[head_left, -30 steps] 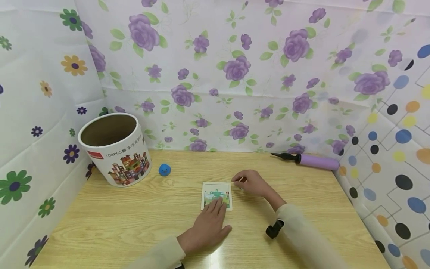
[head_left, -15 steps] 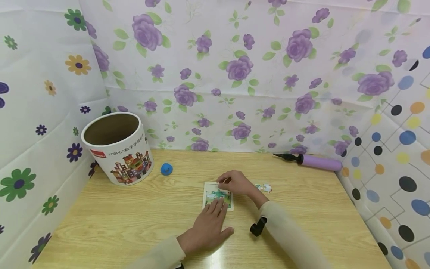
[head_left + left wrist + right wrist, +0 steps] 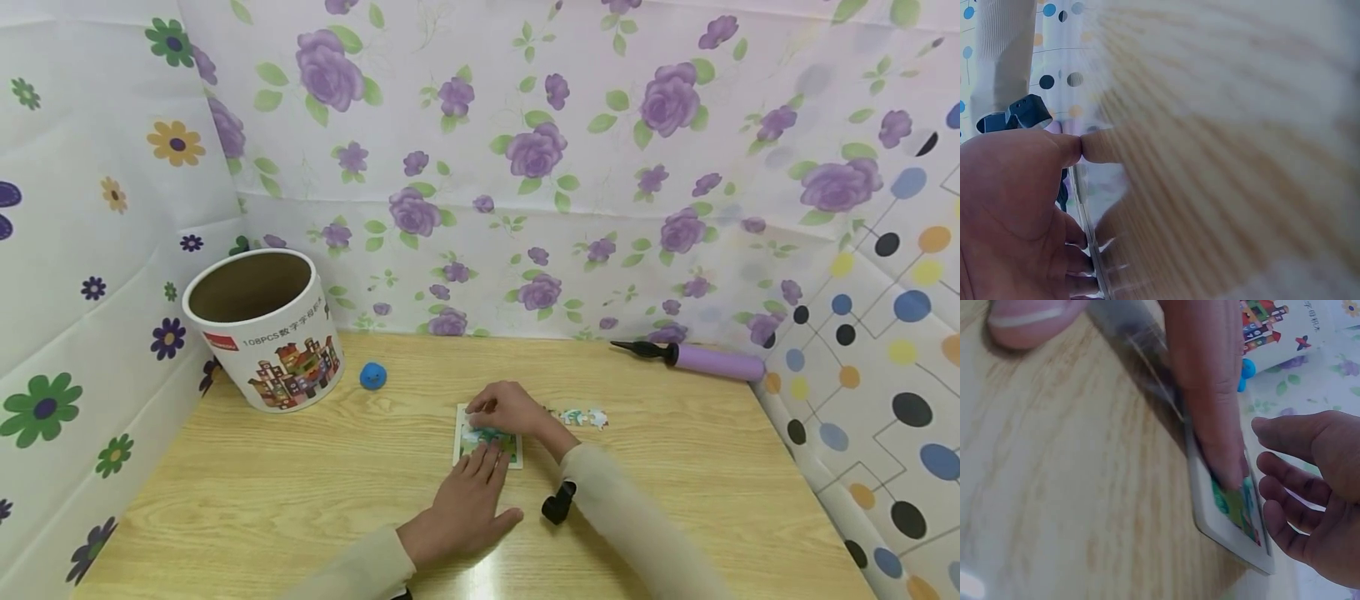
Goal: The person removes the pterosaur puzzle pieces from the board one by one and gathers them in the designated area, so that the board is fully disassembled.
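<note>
A small square jigsaw puzzle (image 3: 459,457) in a pale frame lies on the wooden table, with coloured pieces in its lower part. My left hand (image 3: 468,502) lies on its lower edge, fingers straight, thumb spread out. My right hand (image 3: 510,408) is over the upper part of the puzzle, its fingers bent, fingertips near the upper left corner. In the right wrist view the right hand's fingers (image 3: 1291,472) curl close above the frame; I cannot tell whether a piece is between the fingertips. Several loose puzzle pieces (image 3: 597,418) lie in a row right of the puzzle.
A large white printed bucket (image 3: 258,333) stands at the back left, with a small blue duck-like toy (image 3: 372,376) beside it. A purple hand pump (image 3: 716,362) with a black nozzle lies at the back right. Patterned cloth (image 3: 480,167) walls in the table.
My right hand has moved left from beside the puzzle to over its upper part, uncovering the loose pieces. My left hand stays on the lower edge. The head view has shifted slightly.
</note>
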The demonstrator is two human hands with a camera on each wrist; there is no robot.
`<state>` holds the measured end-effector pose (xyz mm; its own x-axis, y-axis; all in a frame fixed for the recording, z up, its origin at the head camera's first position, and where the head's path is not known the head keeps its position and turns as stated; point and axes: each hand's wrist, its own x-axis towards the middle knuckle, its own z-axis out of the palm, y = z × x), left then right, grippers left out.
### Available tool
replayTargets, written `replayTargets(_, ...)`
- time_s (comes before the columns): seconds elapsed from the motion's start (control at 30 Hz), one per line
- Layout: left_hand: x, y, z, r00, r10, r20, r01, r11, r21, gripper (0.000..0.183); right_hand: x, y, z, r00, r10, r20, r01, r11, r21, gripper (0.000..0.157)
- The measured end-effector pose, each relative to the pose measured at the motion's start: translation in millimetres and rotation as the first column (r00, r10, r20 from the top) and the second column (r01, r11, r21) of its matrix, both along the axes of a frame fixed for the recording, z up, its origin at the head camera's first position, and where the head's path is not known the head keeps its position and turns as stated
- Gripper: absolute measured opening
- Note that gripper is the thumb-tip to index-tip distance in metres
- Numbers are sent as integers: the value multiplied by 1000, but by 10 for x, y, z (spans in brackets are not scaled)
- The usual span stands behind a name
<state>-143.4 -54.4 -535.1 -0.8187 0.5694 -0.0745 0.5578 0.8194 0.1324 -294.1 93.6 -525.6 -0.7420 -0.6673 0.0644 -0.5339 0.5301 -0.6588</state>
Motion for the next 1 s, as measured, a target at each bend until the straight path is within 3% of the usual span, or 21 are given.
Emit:
replayTargets(0.63,7,2,69,997,5,72,-6,1000,10,82,58,-79,-60,999,26,20,-27,998,50,10)
replayTargets(1.0,21,5,64,999,8,39,-8,1000,-11,83,90,-101,-44,999,-9,44,7,1000,27,7)
